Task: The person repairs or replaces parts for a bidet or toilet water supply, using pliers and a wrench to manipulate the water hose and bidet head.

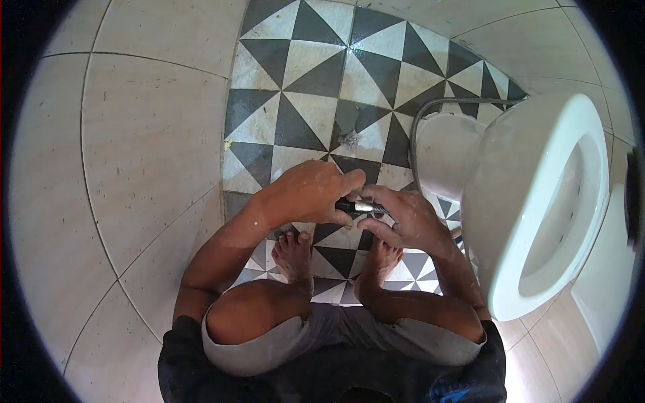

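My left hand is wrapped round the black end of a small tool with a silver metal middle. Facing it, my right hand has its thumb and fingers closed about the tool's other end, where a thin dark and shiny part shows. Both hands are held close together above the tiled floor, over my bare feet. The fingers hide part of the tool, so its exact kind is unclear.
On the right stands a white toilet, with a grey hose curving round its base. A beige tiled wall rises at the left. The black and white patterned floor has a wet dark smudge ahead of my hands.
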`<state>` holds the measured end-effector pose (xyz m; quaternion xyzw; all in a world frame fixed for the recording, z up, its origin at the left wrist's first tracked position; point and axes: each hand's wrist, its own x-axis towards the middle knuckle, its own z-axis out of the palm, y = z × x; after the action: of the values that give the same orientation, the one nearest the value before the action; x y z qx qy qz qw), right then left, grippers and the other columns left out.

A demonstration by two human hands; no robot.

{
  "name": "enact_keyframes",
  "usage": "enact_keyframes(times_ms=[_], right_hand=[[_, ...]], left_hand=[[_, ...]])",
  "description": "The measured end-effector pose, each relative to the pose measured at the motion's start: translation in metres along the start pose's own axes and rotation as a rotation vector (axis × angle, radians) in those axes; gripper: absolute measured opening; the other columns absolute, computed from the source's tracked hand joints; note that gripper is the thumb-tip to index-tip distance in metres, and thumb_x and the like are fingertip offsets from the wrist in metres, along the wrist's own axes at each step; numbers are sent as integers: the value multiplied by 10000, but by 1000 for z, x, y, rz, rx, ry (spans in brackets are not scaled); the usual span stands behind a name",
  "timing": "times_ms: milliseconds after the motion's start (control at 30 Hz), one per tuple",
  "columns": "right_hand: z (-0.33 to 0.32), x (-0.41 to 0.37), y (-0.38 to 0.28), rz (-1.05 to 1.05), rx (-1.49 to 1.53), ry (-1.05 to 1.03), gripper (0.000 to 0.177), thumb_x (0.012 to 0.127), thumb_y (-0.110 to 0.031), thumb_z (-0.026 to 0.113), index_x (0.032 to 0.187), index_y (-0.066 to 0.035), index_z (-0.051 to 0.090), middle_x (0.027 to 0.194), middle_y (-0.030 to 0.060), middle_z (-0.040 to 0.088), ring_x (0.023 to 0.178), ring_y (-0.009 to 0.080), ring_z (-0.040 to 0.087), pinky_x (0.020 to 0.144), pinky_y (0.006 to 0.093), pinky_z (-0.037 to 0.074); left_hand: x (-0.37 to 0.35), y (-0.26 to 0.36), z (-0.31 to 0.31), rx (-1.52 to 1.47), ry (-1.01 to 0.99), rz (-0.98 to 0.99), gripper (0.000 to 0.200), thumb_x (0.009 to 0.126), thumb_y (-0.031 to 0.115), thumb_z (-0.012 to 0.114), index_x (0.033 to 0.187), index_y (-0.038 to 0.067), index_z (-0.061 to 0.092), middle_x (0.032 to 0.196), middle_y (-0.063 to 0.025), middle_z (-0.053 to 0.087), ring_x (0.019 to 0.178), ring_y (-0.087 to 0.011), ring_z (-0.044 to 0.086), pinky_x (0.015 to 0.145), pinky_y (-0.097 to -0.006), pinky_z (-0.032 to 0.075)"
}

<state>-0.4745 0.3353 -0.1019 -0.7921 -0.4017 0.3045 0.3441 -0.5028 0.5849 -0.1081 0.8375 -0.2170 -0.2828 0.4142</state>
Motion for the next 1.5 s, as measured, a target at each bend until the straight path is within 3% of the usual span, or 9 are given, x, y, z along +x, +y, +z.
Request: enact_keyframes(times_ms=[200, 267, 600, 800, 1000, 1067, 1167, 1267, 1500], right_hand=[[-3, 4, 2, -21, 0, 49, 345, 897, -271, 747, 1128, -43, 633, 890, 147, 674, 749, 353, 680, 636, 430, 520], [-3, 3, 3, -2, -86, -48, 345, 894, -268, 751, 1125, -42, 632, 917, 153, 683, 755, 355, 683, 643, 433, 522], [1, 5, 9, 28, 110, 31, 302, 942, -294, 690, 1096, -48, 606, 925, 163, 653, 814, 403, 677, 672, 469, 546], [-6, 6, 8, 20, 8, -97, 314, 950, -271, 681, 1140, -32, 604, 998, 181, 644, 845, 396, 675, 704, 481, 546], [4, 3, 14, 112, 142, -18, 290, 963, -280, 668, 1117, -43, 604, 899, 182, 652, 816, 406, 675, 699, 494, 535], [1, 3, 23, -15, 75, -61, 376, 953, -298, 687, 1200, -32, 589, 918, 184, 685, 809, 389, 698, 675, 453, 531], [0, 2, 27, 92, 26, -214, 395, 926, -283, 730, 1190, -33, 576, 960, 189, 696, 837, 388, 709, 694, 444, 541], [-2, 5, 14, 81, 180, -47, 316, 954, -280, 681, 1153, -65, 565, 876, 196, 655, 815, 423, 673, 689, 497, 527], [2, 6, 21, 7, 95, -25, 355, 919, -250, 731, 1154, -19, 600, 913, 181, 673, 794, 385, 685, 657, 446, 526]], left_hand=[[3, -2, 1, 11, 2, -23, 516, 713, 391, 863, 978, 71, 558, 784, -126, 699, 770, -379, 698, 688, -477, 512], [3, -4, 3, 5, 12, -20, 514, 712, 394, 863, 975, 74, 559, 782, -124, 697, 768, -377, 697, 686, -477, 512], [7, -7, 0, 19, -1, -7, 514, 711, 382, 863, 983, 68, 561, 767, -148, 695, 775, -388, 697, 684, -483, 521], [7, -8, 4, -14, -1, 14, 507, 712, 351, 861, 992, 52, 562, 741, -166, 678, 774, -408, 690, 681, -491, 526], [9, -9, 2, 1, 12, 34, 508, 712, 349, 860, 1004, 55, 568, 735, -164, 676, 768, -408, 688, 675, -505, 516], [10, -10, 3, 6, 6, 43, 505, 713, 350, 859, 1004, 57, 568, 736, -164, 676, 764, -408, 686, 673, -507, 514], [10, -10, 4, 18, -5, 43, 505, 714, 353, 861, 1000, 58, 566, 734, -163, 675, 767, -410, 684, 673, -506, 513], [11, -12, 6, -13, 15, 53, 501, 718, 348, 860, 997, 56, 565, 729, -162, 673, 767, -409, 684, 678, -506, 513], [12, -13, 3, -8, -14, 14, 508, 724, 394, 855, 973, 64, 560, 776, -135, 702, 781, -382, 701, 698, -480, 522]])
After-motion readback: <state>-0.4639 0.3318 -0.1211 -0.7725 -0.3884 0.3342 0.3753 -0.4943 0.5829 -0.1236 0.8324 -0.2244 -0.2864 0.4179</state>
